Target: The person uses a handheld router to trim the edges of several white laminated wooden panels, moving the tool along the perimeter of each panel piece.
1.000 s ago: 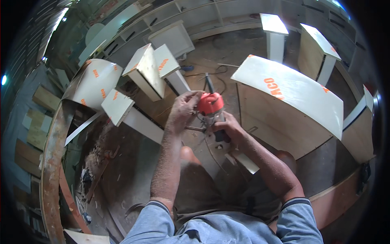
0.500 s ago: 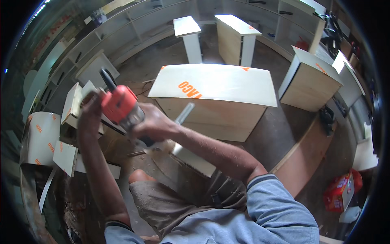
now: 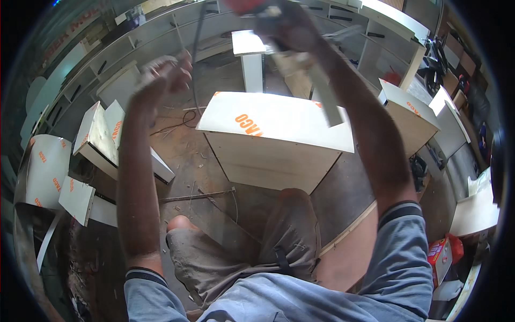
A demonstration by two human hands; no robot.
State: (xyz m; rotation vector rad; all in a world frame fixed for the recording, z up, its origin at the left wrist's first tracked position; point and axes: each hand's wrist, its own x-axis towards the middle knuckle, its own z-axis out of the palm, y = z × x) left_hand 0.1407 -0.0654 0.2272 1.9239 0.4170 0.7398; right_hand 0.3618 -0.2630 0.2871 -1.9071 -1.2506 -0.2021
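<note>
My left hand (image 3: 165,75) is raised at the upper left, blurred, with loosely curled, parted fingers and nothing visible held, beside a dark hanging cable (image 3: 198,64). My right hand (image 3: 289,29) grips a red-and-silver power tool (image 3: 247,9), like a router, high up at the top edge, partly out of frame. A pale flat strip (image 3: 324,91) hangs below the tool, tilted. Beneath both hands stands a plywood box (image 3: 268,163) with a white film-covered top.
More white-topped panel boxes stand left (image 3: 96,139) and right (image 3: 407,123). A white pedestal (image 3: 251,70) is behind. Built-in shelving (image 3: 145,37) curves around the back. A long board (image 3: 343,252) lies beside my legs, cords (image 3: 182,121) on the floor, a red package (image 3: 445,255) at lower right.
My right hand has lifted the power tool up and forward to the top edge. My left hand has let go of the tool and is apart from it. The view has turned rightward.
</note>
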